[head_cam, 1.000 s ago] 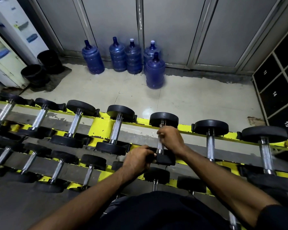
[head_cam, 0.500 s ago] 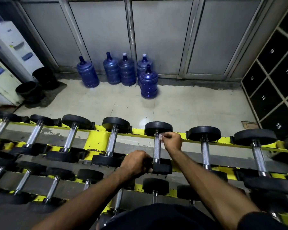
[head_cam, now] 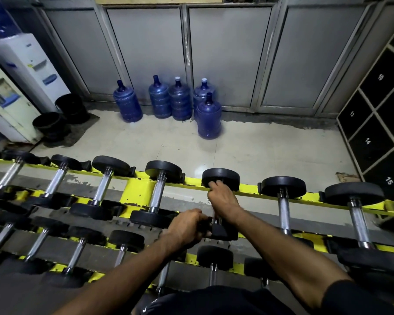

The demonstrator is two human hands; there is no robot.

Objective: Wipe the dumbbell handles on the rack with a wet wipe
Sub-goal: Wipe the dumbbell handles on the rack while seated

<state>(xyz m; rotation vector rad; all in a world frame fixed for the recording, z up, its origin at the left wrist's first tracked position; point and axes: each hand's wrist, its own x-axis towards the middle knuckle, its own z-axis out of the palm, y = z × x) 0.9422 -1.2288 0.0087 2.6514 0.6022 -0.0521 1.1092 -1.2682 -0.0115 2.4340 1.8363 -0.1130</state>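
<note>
On the top tier of the yellow rack (head_cam: 137, 192), a little right of its middle, both your hands are on one dumbbell (head_cam: 221, 178), which lies across the rails with one black head away from you and the other toward you. Your right hand (head_cam: 223, 198) is closed round the handle (head_cam: 216, 221) at its far end, with the fingers curled over the bar and the knuckles up against the far head. Only a short chrome stretch shows below your wrist. Your left hand (head_cam: 187, 228) grips the near head from the left, fingers wrapped onto its edge. The wet wipe cannot be made out, and I cannot tell whether it lies under your right palm. A left neighbour (head_cam: 162, 189) and a right neighbour (head_cam: 282, 201) lie parallel on the same tier, apart from your hands. Smaller weights (head_cam: 125, 244) sit on the tier below, nearer to you. Beyond the rack, five blue water bottles (head_cam: 208, 117) stand on the pale floor (head_cam: 259, 151) by grey wall panels. A white water dispenser (head_cam: 30, 69) and black buckets (head_cam: 52, 123) stand at the left, and numbered black lockers (head_cam: 373, 123) at the right.
</note>
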